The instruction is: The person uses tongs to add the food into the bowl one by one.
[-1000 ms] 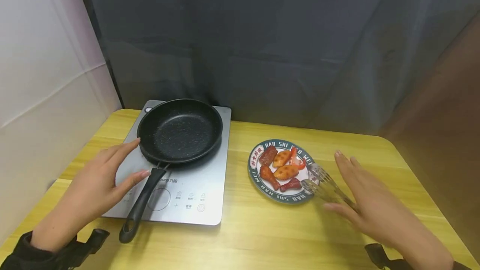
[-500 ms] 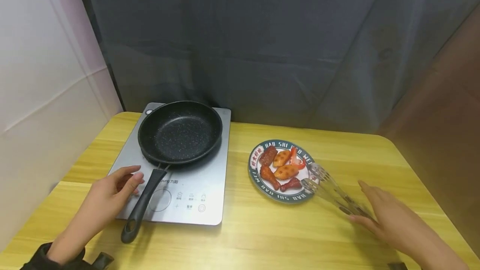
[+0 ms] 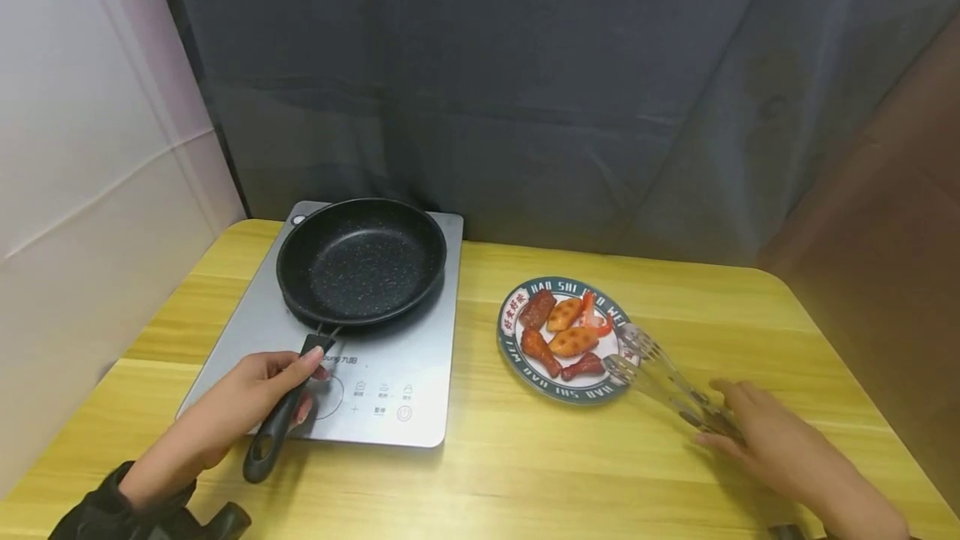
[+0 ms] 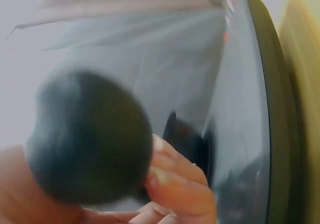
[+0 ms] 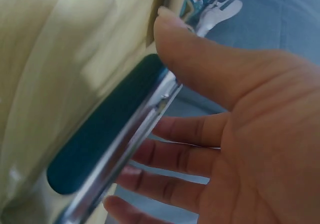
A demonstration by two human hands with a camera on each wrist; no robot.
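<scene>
My left hand (image 3: 236,398) grips the black handle (image 3: 276,427) of a frying pan (image 3: 367,273), thumb on top and fingers curled below. The pan sits on a silver induction cooker (image 3: 397,427). In the left wrist view the rounded handle end (image 4: 90,139) looms large, with fingertips (image 4: 182,189) behind it. My right hand (image 3: 783,440) is at the handle end of metal tongs (image 3: 671,377). In the right wrist view its thumb and loosely bent fingers (image 5: 175,156) lie on either side of the tongs' green grip (image 5: 107,124), not closed round it.
The tongs' slotted tips lie over the right rim of a patterned plate (image 3: 510,348), which holds drumsticks (image 3: 540,350), other browned food pieces (image 3: 573,342) and a shrimp-like piece (image 3: 592,315). Dark cloth (image 3: 525,107) rises behind the wooden table (image 3: 510,473); a white sheet (image 3: 97,148) borders the left.
My left hand came down from beside the pan's rim and took hold of the handle. The right hand lowered and shifted back along the tongs to their handle end.
</scene>
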